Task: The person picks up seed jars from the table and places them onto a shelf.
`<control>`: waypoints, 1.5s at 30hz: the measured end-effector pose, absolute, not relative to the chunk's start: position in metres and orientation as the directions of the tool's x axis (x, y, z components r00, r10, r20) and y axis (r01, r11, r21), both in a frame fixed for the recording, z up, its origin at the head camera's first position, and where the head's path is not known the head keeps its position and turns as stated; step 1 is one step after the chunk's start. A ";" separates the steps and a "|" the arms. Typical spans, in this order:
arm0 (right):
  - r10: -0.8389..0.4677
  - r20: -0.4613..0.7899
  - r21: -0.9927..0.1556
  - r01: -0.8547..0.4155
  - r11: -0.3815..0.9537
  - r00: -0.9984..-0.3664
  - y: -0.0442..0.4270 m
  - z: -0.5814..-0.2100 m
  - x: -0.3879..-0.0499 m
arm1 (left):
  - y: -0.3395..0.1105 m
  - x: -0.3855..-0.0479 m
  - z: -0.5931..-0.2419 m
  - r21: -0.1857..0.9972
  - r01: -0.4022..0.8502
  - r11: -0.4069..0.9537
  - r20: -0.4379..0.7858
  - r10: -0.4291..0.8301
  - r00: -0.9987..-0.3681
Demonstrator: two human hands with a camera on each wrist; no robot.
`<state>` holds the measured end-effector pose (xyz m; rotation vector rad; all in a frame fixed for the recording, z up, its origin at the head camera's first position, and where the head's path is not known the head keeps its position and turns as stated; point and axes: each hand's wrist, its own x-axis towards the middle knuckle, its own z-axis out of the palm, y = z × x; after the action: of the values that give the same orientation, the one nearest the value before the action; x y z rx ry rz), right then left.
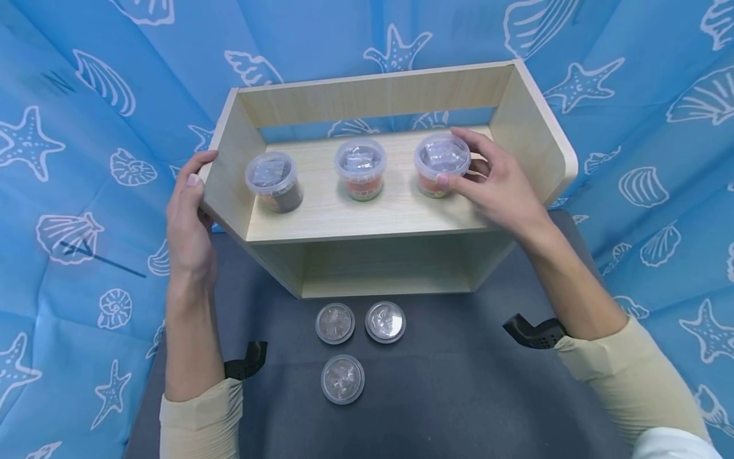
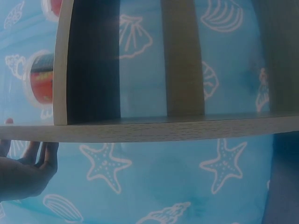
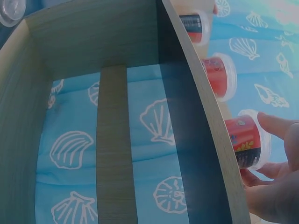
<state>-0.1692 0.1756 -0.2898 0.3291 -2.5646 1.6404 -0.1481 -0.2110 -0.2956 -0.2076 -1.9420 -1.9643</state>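
Pinching the right tub [image 1: 440,160] between thumb and fingers of the right hand [image 1: 504,182], at the right of the wooden shelf [image 1: 395,213]'s upper level. Gripping the shelf's left side with bent fingers of the left hand [image 1: 191,223]. Seeing the middle tub [image 1: 361,169] and left tub [image 1: 276,182] farther left. Finding three clear-topped containers [image 1: 335,323] on the near grey table [image 1: 447,382].

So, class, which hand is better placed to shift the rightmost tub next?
The right hand, most likely: it holds the rightmost tub, while the left hand grips the shelf at its opposite end.
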 end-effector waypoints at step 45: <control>-0.114 0.423 -0.854 -0.437 0.282 -0.899 0.173 -0.260 -0.141 | -0.219 -0.127 -0.281 0.908 0.419 0.023 0.411 -0.245 -0.878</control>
<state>-0.1412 0.1727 -0.2595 0.5044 -2.2755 1.6547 -0.1272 -0.2194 -0.2811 -0.1767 -1.8471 -1.9062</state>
